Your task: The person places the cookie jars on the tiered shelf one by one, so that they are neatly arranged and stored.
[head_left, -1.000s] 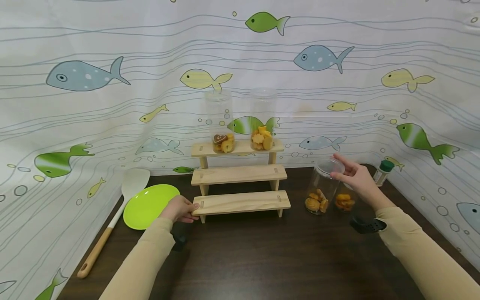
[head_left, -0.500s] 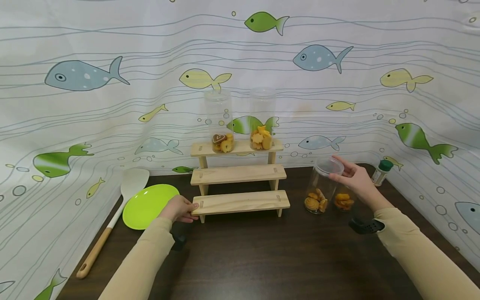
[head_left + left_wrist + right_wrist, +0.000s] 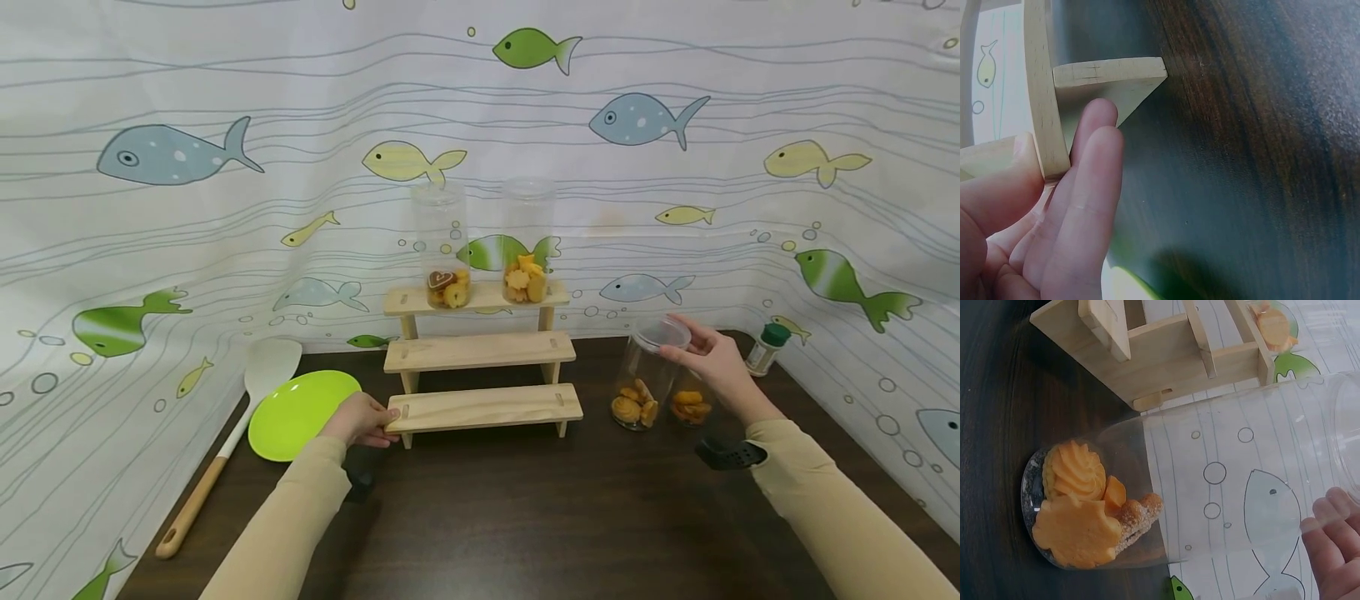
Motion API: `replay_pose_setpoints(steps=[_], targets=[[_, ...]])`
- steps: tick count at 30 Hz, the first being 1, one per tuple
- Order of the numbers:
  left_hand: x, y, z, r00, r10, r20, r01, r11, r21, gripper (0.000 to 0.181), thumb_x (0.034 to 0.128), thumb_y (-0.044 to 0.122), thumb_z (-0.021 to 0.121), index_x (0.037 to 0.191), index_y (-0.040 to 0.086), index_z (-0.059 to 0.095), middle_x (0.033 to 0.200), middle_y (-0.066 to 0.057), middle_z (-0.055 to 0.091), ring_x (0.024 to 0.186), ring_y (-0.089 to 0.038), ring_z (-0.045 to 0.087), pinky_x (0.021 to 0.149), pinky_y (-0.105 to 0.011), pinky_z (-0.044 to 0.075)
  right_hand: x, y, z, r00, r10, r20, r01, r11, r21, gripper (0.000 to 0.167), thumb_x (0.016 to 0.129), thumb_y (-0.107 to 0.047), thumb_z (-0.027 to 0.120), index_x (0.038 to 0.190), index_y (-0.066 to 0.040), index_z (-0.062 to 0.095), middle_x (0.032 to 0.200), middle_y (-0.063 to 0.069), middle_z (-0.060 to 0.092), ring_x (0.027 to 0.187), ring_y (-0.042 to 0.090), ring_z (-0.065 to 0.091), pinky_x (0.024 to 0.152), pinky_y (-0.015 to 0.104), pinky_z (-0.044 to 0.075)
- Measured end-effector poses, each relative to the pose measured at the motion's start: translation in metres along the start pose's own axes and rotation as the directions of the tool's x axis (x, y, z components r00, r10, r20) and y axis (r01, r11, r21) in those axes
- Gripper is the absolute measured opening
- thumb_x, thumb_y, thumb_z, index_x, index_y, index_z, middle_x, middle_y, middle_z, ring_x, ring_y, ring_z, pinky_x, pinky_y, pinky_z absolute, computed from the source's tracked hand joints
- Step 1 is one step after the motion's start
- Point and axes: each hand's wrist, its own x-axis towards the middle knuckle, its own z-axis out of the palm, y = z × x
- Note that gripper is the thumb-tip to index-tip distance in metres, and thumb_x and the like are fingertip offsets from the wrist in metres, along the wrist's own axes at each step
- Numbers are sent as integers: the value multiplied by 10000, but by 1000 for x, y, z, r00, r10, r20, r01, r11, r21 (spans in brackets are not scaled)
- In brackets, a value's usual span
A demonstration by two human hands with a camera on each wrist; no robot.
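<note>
Cookie jar [image 3: 643,379], long axis near vertical, on the worktop [image 3: 480,517], right of the wooden rack [image 3: 480,352]: gripped from its right at the lid [image 3: 658,332] by the right hand [image 3: 712,360], the nearer. Lowest step [image 3: 483,407]: pinched at its left end by the left hand [image 3: 362,419].

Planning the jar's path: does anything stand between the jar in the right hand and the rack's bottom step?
Nothing visible: only tabletop lies between the jar in the right hand and the bottom step.
</note>
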Motion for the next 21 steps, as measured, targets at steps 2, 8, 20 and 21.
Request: replay_pose_setpoints(steps=[2, 8, 20, 21], targets=[[1, -1, 0, 1000, 1, -1, -1, 1000, 3, 323, 947, 124, 580, 1047, -182, 605, 762, -143, 679, 780, -294, 714, 661, -332, 599, 1, -2, 1, 1000, 5, -6, -5, 1000, 10, 651, 935, -298, 608, 1483, -104, 316, 1464, 284, 327, 1271, 471, 406, 718, 36, 458], [0, -1, 0, 1000, 4, -1, -4, 1000, 9, 303, 942, 117, 588, 1020, -174, 617, 754, -146, 684, 769, -297, 714, 657, -339, 600, 4, -12, 3, 999, 44, -29, -44, 999, 1, 668, 931, -337, 606, 1487, -114, 310, 1485, 262, 305, 1293, 453, 393, 847, 207, 529], [1, -1, -2, 1000, 2, 5, -2, 1000, 19, 300, 940, 122, 593, 1018, -166, 623, 754, -142, 682, 781, -304, 713, 652, -333, 599, 6, -51, -3, 995, 37, -89, -39, 999, -11, 662, 924, -398, 597, 1492, -213, 314, 1481, 191, 360, 1314, 395, 399, 890, 199, 491], [1, -1, -2, 1000, 1, 5, -1, 1000, 25, 301, 939, 125, 594, 1017, -164, 625, 757, -144, 683, 781, -302, 714, 648, -328, 599, 6, -55, -3, 995, 33, -94, -34, 999, -6, 657, 926, -398, 593, 1493, -220, 313, 1486, 187, 353, 1321, 389, 392, 963, 262, 480]])
